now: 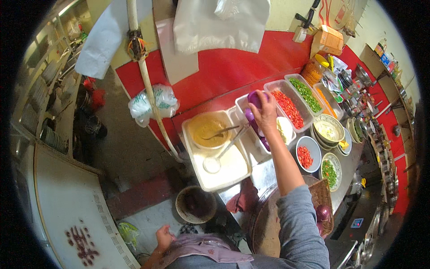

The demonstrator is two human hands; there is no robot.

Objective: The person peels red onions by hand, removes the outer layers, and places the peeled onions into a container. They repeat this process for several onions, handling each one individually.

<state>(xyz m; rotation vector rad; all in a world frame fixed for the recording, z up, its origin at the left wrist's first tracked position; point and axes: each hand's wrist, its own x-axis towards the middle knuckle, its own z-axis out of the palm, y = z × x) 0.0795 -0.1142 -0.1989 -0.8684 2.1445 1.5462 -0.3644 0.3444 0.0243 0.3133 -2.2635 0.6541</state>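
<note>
Over the far end of a white plastic container [240,104], my right hand [264,112] is closed around a peeled purple onion [255,99]. More purple onions [249,115] lie in the container below it, beside a white vegetable [284,129] that I cannot identify. My left hand [164,238] hangs low near the apron [215,248], its fingers partly curled, with nothing visible in it. Near my right forearm, a wicker basket [322,191] holds unpeeled red onions [323,213]. A round wooden chopping board [268,228] is partly hidden under that arm.
Left of the onions stands a rectangular tub [196,168] with a bowl of yellowish paste and a ladle. Tubs of chopped red peppers [289,109] and green peppers [305,94] stand behind bowls [308,139]. A bucket [196,205] sits below the counter edge; a pole [147,80] rises at left.
</note>
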